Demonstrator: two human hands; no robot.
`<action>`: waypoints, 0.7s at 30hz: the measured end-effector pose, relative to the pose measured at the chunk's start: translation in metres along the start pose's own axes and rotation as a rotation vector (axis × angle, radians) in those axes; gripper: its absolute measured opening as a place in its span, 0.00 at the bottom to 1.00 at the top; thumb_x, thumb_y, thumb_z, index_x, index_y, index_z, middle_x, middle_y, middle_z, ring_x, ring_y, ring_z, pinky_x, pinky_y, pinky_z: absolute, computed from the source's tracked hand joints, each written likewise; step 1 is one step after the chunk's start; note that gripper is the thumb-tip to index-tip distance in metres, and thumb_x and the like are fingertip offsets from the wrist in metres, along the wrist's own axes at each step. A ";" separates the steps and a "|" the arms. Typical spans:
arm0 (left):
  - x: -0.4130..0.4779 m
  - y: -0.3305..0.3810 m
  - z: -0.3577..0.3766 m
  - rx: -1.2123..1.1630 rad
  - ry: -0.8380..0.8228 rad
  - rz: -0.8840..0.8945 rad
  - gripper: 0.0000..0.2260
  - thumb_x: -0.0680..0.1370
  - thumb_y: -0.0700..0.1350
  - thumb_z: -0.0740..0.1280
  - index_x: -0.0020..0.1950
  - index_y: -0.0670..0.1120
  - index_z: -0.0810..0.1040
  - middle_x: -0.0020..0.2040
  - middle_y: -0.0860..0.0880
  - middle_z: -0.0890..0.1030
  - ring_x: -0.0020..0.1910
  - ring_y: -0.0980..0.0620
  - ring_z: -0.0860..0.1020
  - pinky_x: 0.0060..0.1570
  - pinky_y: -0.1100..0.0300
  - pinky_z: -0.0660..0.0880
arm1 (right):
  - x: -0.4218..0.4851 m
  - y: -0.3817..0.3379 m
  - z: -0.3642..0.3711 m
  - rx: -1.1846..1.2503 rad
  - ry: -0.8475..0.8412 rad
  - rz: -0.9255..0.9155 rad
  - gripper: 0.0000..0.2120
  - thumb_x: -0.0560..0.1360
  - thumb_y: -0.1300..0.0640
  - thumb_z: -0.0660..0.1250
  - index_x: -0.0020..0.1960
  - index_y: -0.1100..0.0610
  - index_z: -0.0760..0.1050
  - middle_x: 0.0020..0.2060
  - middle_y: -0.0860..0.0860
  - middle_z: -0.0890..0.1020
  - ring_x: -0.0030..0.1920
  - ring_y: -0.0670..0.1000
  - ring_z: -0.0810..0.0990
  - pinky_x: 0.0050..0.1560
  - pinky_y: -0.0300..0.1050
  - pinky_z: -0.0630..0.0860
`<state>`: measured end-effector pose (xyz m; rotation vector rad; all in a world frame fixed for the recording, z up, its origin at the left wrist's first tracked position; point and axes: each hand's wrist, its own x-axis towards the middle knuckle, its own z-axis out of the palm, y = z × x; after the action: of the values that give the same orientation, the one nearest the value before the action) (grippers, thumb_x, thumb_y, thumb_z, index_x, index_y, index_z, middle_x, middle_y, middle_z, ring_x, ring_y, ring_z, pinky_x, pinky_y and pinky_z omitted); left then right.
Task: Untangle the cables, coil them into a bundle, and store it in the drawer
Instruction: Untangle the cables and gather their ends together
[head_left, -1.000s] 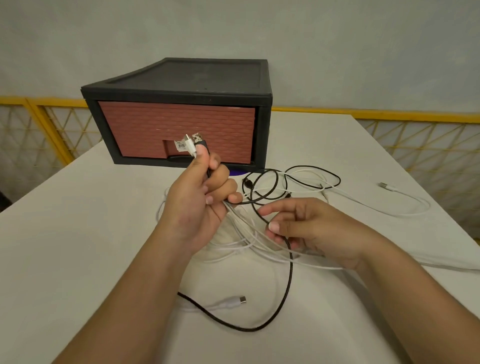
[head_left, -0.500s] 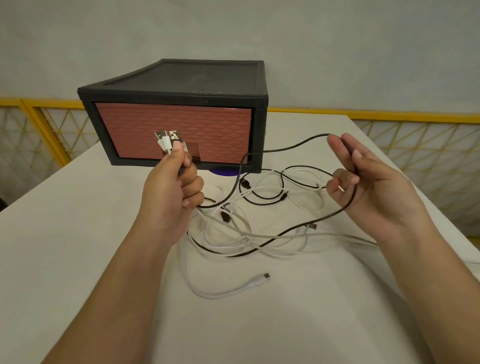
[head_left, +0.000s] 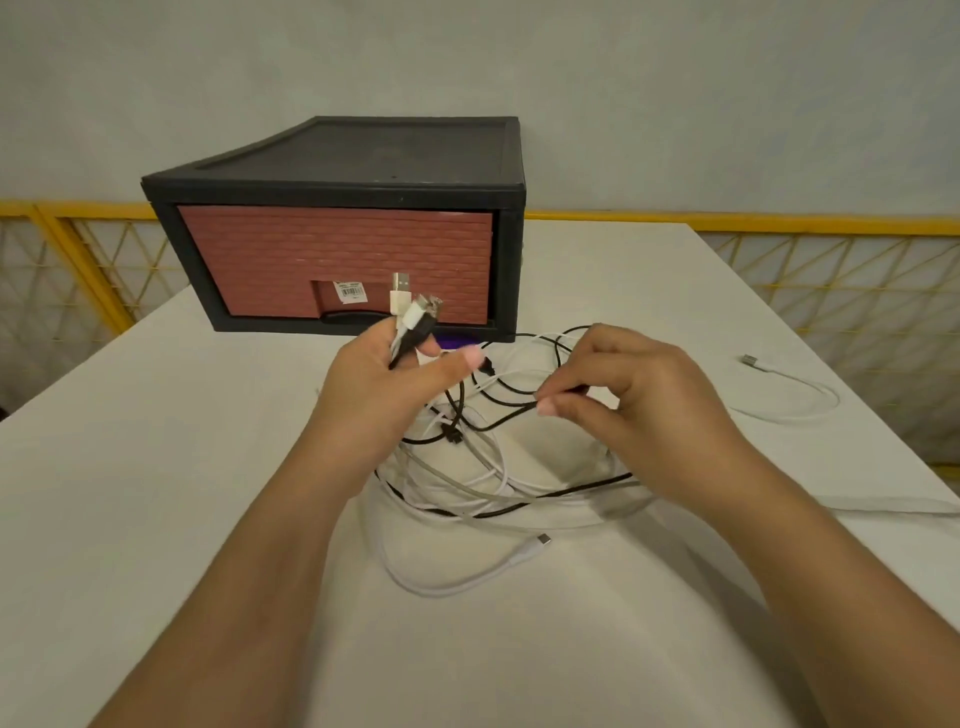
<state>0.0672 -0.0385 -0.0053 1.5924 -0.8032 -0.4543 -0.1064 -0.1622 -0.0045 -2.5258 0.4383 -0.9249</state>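
- Two hands work over a tangle of cables lying on the white counter, just in front of the drawer box.
- The left hand has its grip closed around a cluster of cable ends; the plugs stick upward and slightly away from the person, in front of the drawer's brick-patterned face.
- The right hand pinches a black cable between thumb and forefinger, a narrow grip; from the pinch the cable runs leftward toward the tangle.
- Loops of white and black cable spread in front of the drawer box, between the two forearms; one white plug end lies at the near side, pointing right.
- One more white cable curves away to the right of the drawer box, its plug pointing left and away.
- The drawer sits shut in its black frame.
- Bare counter lies open left of the drawer box and toward the near edge; the right edge runs close beyond the stray white cable.
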 end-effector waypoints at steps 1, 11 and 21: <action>-0.002 0.000 0.002 0.045 -0.023 0.031 0.13 0.68 0.51 0.78 0.41 0.50 0.75 0.31 0.50 0.63 0.29 0.54 0.63 0.32 0.61 0.63 | 0.000 -0.002 0.002 0.010 -0.002 -0.026 0.03 0.71 0.54 0.74 0.43 0.46 0.83 0.38 0.39 0.77 0.42 0.43 0.78 0.42 0.36 0.70; -0.013 0.006 0.011 0.015 -0.306 0.181 0.10 0.67 0.52 0.71 0.47 0.57 0.85 0.37 0.61 0.83 0.39 0.66 0.79 0.43 0.73 0.71 | 0.001 -0.022 0.012 0.523 0.195 0.093 0.09 0.72 0.62 0.72 0.45 0.48 0.77 0.38 0.45 0.79 0.37 0.54 0.75 0.38 0.45 0.73; -0.002 0.010 -0.006 -0.485 0.030 0.075 0.07 0.80 0.48 0.63 0.43 0.48 0.74 0.27 0.55 0.59 0.24 0.59 0.56 0.22 0.67 0.54 | -0.009 -0.022 0.038 0.491 -0.342 0.302 0.06 0.73 0.61 0.73 0.42 0.51 0.82 0.34 0.39 0.80 0.35 0.40 0.73 0.40 0.30 0.68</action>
<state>0.0677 -0.0334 0.0055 1.1130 -0.6652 -0.5241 -0.0840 -0.1290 -0.0246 -2.0387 0.4094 -0.4093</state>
